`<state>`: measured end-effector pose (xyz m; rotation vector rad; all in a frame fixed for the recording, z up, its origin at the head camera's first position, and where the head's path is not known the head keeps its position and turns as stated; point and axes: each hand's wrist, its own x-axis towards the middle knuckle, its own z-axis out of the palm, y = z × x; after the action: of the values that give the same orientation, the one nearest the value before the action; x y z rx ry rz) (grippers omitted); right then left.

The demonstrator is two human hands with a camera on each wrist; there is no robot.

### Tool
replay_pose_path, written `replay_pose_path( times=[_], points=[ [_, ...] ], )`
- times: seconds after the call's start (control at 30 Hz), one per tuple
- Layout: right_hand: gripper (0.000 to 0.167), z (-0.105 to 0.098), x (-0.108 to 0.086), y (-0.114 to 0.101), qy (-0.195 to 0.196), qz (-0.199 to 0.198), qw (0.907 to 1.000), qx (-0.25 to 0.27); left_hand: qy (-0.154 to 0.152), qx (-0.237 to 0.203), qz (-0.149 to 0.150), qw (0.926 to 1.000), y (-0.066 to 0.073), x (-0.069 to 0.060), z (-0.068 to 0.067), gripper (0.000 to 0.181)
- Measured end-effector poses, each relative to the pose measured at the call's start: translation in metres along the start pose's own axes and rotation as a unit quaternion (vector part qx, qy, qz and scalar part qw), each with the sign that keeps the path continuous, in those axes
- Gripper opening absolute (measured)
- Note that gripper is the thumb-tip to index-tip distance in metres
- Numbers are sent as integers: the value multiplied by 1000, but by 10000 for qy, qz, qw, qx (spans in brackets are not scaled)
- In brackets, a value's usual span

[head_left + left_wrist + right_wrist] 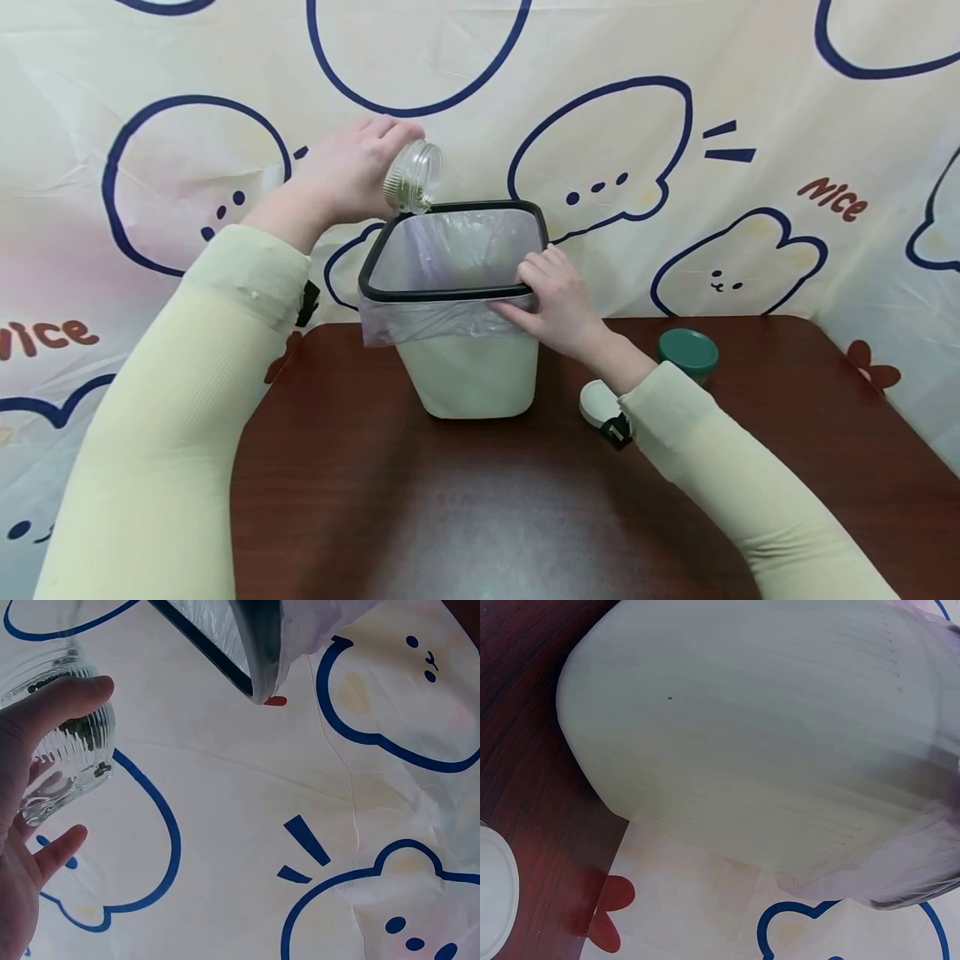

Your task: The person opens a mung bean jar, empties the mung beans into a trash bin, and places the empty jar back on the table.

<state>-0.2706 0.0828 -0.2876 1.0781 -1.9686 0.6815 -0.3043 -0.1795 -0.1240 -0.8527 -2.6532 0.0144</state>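
My left hand (pixel 351 173) grips a clear ribbed glass jar (pixel 415 177), tipped mouth-down toward the bin at its back left corner. Dark green bits cling inside the glass (pixel 101 731) in the left wrist view, where the thumb wraps across it. The pale bin (pixel 476 375) stands on the table with a black rim (pixel 442 295) and a thin translucent liner (pixel 427 321) folded over it. At the bin's right front corner my right hand (pixel 558 300) holds the rim, thumb outside over the liner. The right wrist view shows the bin's side (pixel 742 735), not the fingers.
A round white lid (pixel 597 403) lies on the brown table (pixel 487 517), partly behind the right wrist. Farther right is a container with a dark green lid (pixel 687 352). A cartoon-printed cloth (pixel 585 50) hangs close behind the bin and table.
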Motion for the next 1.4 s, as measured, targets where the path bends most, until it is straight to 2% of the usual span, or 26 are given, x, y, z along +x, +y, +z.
replay_pose_path(
  times=[0.27,0.5,0.67,0.73,0.9,0.97,1.03,1.1,1.2,1.4],
  points=[
    [40,0,-1,2,19,-2,10000,18,635,62,-17,9980,2,-1,-7,85],
    [40,2,0,1,44,-32,10000,47,41,173,39,9998,2,-2,0,84],
    [41,3,-1,1,45,-66,9999,76,18,107,-24,9999,1,-4,4,84],
    [41,2,-2,1,52,-66,9999,105,127,64,-41,9999,0,-4,3,85],
    [42,0,0,2,41,-38,9999,122,867,40,-2,9962,1,-4,-4,86],
    [42,-1,0,1,19,-11,9999,120,996,156,25,9949,1,-3,-7,85],
    [42,-1,1,1,-8,0,9999,101,848,292,39,9960,2,-2,-8,84],
    [42,-1,1,1,-13,27,9999,96,553,379,44,9977,3,-1,-7,84],
    [41,0,1,1,-18,18,10000,39,182,327,7,9993,2,-2,-3,87],
    [41,1,0,1,-22,-37,10000,-27,147,203,-101,9996,-1,-4,1,88]
  ],
)
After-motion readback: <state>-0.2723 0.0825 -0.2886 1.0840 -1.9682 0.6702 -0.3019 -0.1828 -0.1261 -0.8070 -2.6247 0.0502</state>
